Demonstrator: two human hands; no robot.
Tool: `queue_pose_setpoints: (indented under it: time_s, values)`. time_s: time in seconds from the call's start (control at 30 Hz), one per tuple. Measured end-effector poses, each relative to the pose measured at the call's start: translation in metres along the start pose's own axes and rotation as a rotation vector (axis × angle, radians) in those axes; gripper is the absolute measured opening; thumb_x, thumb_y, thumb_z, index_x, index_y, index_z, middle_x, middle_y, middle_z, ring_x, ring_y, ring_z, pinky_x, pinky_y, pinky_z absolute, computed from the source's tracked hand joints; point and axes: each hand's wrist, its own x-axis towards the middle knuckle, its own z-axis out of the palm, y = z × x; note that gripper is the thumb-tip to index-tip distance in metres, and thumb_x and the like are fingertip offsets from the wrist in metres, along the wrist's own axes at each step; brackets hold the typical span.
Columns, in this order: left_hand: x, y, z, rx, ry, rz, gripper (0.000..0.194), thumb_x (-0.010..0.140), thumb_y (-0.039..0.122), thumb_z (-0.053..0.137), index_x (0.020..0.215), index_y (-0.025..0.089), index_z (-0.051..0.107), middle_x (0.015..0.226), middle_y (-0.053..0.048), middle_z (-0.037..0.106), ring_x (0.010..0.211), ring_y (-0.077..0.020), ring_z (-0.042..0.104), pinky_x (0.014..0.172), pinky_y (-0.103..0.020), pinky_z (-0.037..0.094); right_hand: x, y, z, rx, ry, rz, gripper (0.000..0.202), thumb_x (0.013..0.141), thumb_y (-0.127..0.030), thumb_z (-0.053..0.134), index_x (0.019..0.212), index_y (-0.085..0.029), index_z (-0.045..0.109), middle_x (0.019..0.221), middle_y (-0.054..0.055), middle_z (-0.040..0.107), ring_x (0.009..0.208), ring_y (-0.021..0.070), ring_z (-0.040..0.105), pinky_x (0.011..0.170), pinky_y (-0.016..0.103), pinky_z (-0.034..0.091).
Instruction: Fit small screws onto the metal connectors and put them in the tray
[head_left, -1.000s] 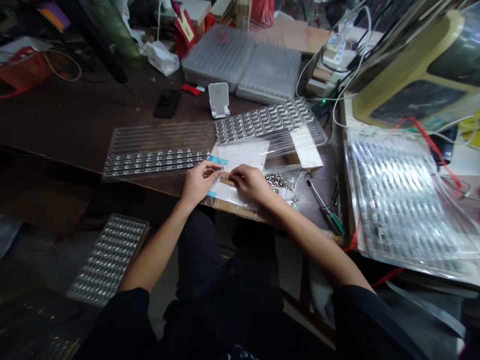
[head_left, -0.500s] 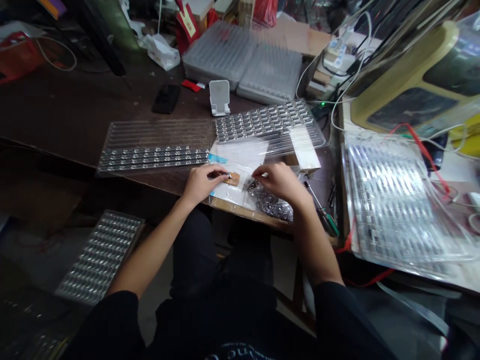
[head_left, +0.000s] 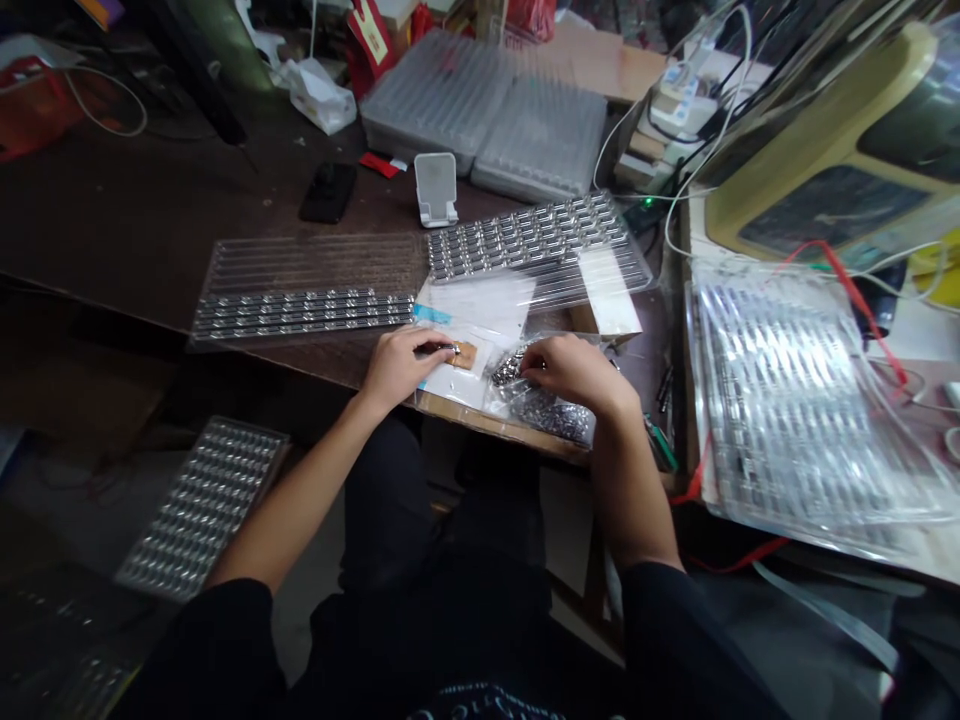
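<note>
My left hand (head_left: pixel 397 368) is closed on a small dark metal rod (head_left: pixel 435 348), whose shiny tip rests by a small tan block (head_left: pixel 463 355). The block lies on white paper (head_left: pixel 480 305) near the table's front edge. My right hand (head_left: pixel 574 370) reaches into a clear plastic bag (head_left: pixel 495 400) of small shiny metal parts (head_left: pixel 553 415). Its fingers are pinched over a pile of silvery pieces (head_left: pixel 510 368), and what they grip is too small to make out.
Behind my hands lie a partly filled clear tray (head_left: pixel 307 265) and a tray of metal parts (head_left: pixel 525 235). A white box (head_left: pixel 609 290), a green-handled screwdriver (head_left: pixel 661 445), a phone (head_left: pixel 328 192) and a white stand (head_left: pixel 436 188) are nearby. Stacked trays (head_left: pixel 795 400) stand right.
My right hand has shifted slightly right and down onto the pile of silvery pieces, uncovering more of it. My left hand stays by the tan block with the rod.
</note>
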Motion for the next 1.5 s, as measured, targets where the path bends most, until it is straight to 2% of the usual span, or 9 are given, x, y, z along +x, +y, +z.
queue_pose_setpoints:
  time_s: [0.17, 0.33, 0.7, 0.77, 0.87, 0.93, 1.2, 1.37, 1.5]
  values:
    - [0.000, 0.000, 0.000, -0.022, 0.005, -0.022, 0.010, 0.083, 0.028, 0.082, 0.092, 0.024, 0.082, 0.095, -0.003, 0.081, 0.089, -0.0219, 0.073, 0.085, -0.034, 0.056, 0.005, 0.007, 0.004, 0.163, 0.110, -0.123, 0.017, 0.085, -0.013, 0.064, 0.091, -0.019, 0.080, 0.087, 0.005, 0.078, 0.078, 0.0208, 0.069, 0.072, 0.032, 0.046]
    - [0.001, 0.000, 0.000, -0.023, -0.022, -0.041, 0.009, 0.083, 0.026, 0.082, 0.091, 0.025, 0.082, 0.097, -0.003, 0.081, 0.092, -0.0228, 0.073, 0.089, -0.035, 0.056, 0.012, -0.001, 0.009, 0.231, 0.203, -0.251, 0.026, 0.096, -0.013, 0.052, 0.099, -0.016, 0.078, 0.101, 0.011, 0.075, 0.089, 0.0221, 0.068, 0.083, 0.034, 0.048]
    - [-0.003, -0.006, 0.004, 0.025, -0.099, 0.046, 0.010, 0.090, 0.029, 0.075, 0.097, 0.024, 0.080, 0.100, -0.004, 0.079, 0.096, -0.0241, 0.070, 0.090, -0.036, 0.053, 0.038, -0.040, 0.041, 0.338, 0.337, -0.188, 0.015, 0.093, -0.012, 0.064, 0.097, -0.016, 0.078, 0.096, 0.010, 0.079, 0.086, 0.0212, 0.070, 0.080, 0.029, 0.049]
    - [-0.003, -0.006, 0.002, -0.005, -0.052, 0.030, 0.009, 0.091, 0.026, 0.072, 0.096, 0.024, 0.079, 0.099, -0.005, 0.079, 0.096, -0.0238, 0.070, 0.090, -0.035, 0.053, 0.043, -0.042, 0.046, 0.347, 0.335, -0.187, 0.017, 0.094, -0.011, 0.062, 0.098, -0.017, 0.078, 0.097, 0.009, 0.079, 0.089, 0.0214, 0.071, 0.083, 0.030, 0.050]
    - [-0.004, -0.005, -0.002, -0.068, 0.132, -0.052, 0.012, 0.093, 0.028, 0.069, 0.097, 0.021, 0.078, 0.099, -0.006, 0.079, 0.091, -0.0223, 0.072, 0.086, -0.033, 0.054, 0.047, -0.045, 0.052, 0.382, 0.318, -0.239, 0.017, 0.095, -0.011, 0.061, 0.100, -0.017, 0.077, 0.098, 0.008, 0.078, 0.092, 0.0206, 0.071, 0.085, 0.029, 0.050]
    - [-0.006, -0.005, -0.004, -0.093, 0.207, -0.097, 0.015, 0.093, 0.031, 0.069, 0.099, 0.019, 0.077, 0.100, -0.006, 0.079, 0.088, -0.0211, 0.072, 0.083, -0.031, 0.054, 0.048, -0.049, 0.054, 0.355, 0.302, -0.260, 0.018, 0.097, -0.011, 0.060, 0.102, -0.017, 0.075, 0.100, 0.008, 0.076, 0.093, 0.0201, 0.069, 0.085, 0.028, 0.050]
    - [-0.007, -0.003, -0.002, -0.070, 0.199, -0.121, 0.014, 0.093, 0.030, 0.067, 0.099, 0.020, 0.074, 0.097, -0.005, 0.079, 0.084, -0.0186, 0.072, 0.080, -0.028, 0.055, 0.038, -0.070, 0.060, -0.089, 0.247, -0.271, 0.021, 0.103, -0.014, 0.053, 0.113, -0.014, 0.071, 0.112, 0.016, 0.069, 0.101, 0.0260, 0.062, 0.086, 0.034, 0.049]
    - [-0.001, 0.005, -0.001, -0.040, 0.201, -0.091, 0.012, 0.092, 0.025, 0.070, 0.101, 0.020, 0.075, 0.099, -0.006, 0.079, 0.089, -0.0200, 0.073, 0.084, -0.029, 0.056, 0.038, -0.056, 0.050, 0.137, 0.248, -0.325, 0.024, 0.102, -0.016, 0.055, 0.117, -0.019, 0.074, 0.111, 0.010, 0.073, 0.095, 0.0208, 0.068, 0.082, 0.029, 0.050]
    - [0.004, 0.013, 0.011, -0.019, 0.105, -0.066, 0.008, 0.090, 0.025, 0.074, 0.097, 0.021, 0.077, 0.097, -0.005, 0.080, 0.087, -0.0212, 0.074, 0.082, -0.031, 0.056, 0.031, -0.030, 0.031, 0.373, 0.452, -0.309, 0.024, 0.100, -0.018, 0.057, 0.115, -0.018, 0.075, 0.106, 0.010, 0.076, 0.090, 0.0200, 0.070, 0.082, 0.030, 0.052]
